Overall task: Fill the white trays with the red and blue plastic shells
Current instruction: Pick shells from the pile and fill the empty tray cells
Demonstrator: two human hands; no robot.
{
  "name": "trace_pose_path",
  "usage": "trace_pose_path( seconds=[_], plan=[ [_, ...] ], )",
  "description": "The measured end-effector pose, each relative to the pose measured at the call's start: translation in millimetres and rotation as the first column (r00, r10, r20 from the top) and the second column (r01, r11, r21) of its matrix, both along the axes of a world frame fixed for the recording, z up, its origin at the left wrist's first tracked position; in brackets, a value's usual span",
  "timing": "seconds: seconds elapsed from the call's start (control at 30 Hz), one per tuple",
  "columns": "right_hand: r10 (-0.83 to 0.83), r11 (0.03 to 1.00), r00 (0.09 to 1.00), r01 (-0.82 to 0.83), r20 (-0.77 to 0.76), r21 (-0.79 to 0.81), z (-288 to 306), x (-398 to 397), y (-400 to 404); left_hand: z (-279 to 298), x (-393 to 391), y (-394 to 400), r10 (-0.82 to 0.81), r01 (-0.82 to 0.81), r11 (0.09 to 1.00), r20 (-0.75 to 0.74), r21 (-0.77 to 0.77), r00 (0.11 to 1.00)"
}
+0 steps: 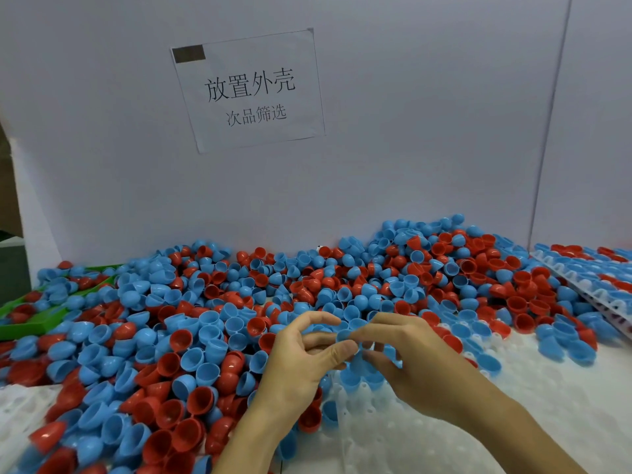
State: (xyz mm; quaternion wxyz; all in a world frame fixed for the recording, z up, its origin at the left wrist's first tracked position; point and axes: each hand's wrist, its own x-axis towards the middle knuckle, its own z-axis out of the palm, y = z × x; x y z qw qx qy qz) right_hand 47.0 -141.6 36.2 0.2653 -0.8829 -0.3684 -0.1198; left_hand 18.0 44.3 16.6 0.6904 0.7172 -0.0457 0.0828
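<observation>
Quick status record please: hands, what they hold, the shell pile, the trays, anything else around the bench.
left hand: fingers curled, pinching a blue shell
right hand: fingers pinching the same blue shell
shell pile: red and blue mixed, loose, spread against the back wall
white tray: near right, mostly unfilled
second tray: far right, tilted, many shells in it
green bin: far left, shells inside
paper sign: taped to the wall

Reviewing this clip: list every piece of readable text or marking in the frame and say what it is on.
"放置外壳": large top line on the white paper sheet stuck to the grey back board.
"次品筛选": smaller line beneath it on that sheet.
Dark rectangle at the sheet's upper left corner: no text legible.
Shells, trays and green bin: no readable markings.
</observation>
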Motion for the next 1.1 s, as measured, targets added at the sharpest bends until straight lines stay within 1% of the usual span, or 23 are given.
trace_pose_path(
  seconds=[0.13, 0.3, 0.4, 0.5, 0.57, 0.67, 0.77, 0.9, 1.0, 1.1],
  plan=[
    [0.010, 0.999, 1.000, -0.010, 0.003, -0.032, -0.6, -2.3, 2.2, -1.9, 0.9, -2.0, -0.010, 0.009, 0.999, 0.021, 0.047, 1.000],
    [-0.040, 0.999, 0.999, 0.040, -0.017, 0.012, 5.2, 0.7, -0.6, -1.6, 0.1, -4.6, -0.003, 0.002, 0.999, 0.044, 0.040, 0.999],
    [-0.168, 0.982, 0.986, 0.167, 0.002, 0.082, 17.4, 8.3, -21.0, 0.3, -1.3, -4.2, 0.018, -0.019, 1.000, 0.071, 0.024, 0.997],
    [-0.325, 0.939, 0.946, 0.323, -0.005, 0.117, 36.7, 22.6, -59.3, 1.3, -1.0, -3.0, 0.044, -0.044, 0.999, 0.077, 0.000, 0.996],
    [-0.408, 0.912, 0.912, 0.410, -0.052, 0.033, 47.4, 32.4, -86.8, 1.0, -0.5, -2.6, 0.056, -0.056, 0.998, 0.080, -0.004, 0.995],
    [-0.523, 0.848, 0.844, 0.500, -0.123, -0.175, 46.4, 43.4, -118.5, -0.6, 0.2, -2.3, 0.065, -0.066, 0.998, 0.076, 0.001, 0.995],
    [-0.601, 0.777, 0.789, 0.542, -0.124, -0.321, 32.0, 46.6, -131.7, -2.3, 1.6, -1.6, 0.079, -0.079, 0.997, 0.070, 0.002, 0.994],
    [-0.652, 0.734, 0.737, 0.556, -0.177, -0.390, 17.7, 48.9, -136.9, -3.8, 3.0, -1.6, 0.087, -0.088, 0.996, 0.062, 0.009, 0.994],
    [-0.666, 0.707, 0.722, 0.529, -0.188, -0.470, 7.1, 52.3, -137.3, -4.2, 3.1, -2.0, 0.102, -0.102, 0.995, 0.059, 0.003, 0.993],
    [-0.674, 0.692, 0.715, 0.523, -0.187, -0.498, -2.3, 57.4, -136.7, -4.7, 3.8, -2.0, 0.111, -0.112, 0.994, 0.060, 0.006, 0.992]
  ],
)
